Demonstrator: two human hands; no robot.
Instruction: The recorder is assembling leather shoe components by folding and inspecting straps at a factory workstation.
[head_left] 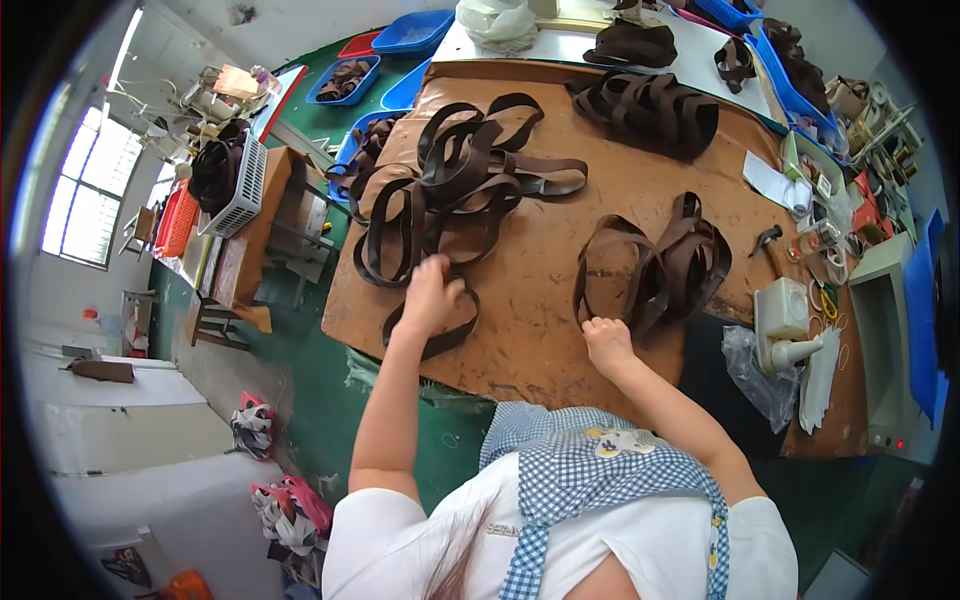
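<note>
Dark brown strap loops (458, 165) lie in a loose heap on the left of the brown-topped table (520, 330). At the heap's near end my left hand (430, 298) has its fingers curled on a single brown strap loop (462, 338), which hangs down toward the table's edge. A second group of brown loops (690, 265) stands to the right. My right hand (607, 343) is closed on the near lower edge of a strap loop (583, 275) in that group. My fingertips are partly hidden in both places.
A large row of brown loops (660, 115) lies at the far side. On the right are a hammer (766, 238), a white bottle (783, 310), a clear plastic bag (757, 375) and scissors (828, 300). Blue baskets (345, 82) with straps stand beyond the table's left side.
</note>
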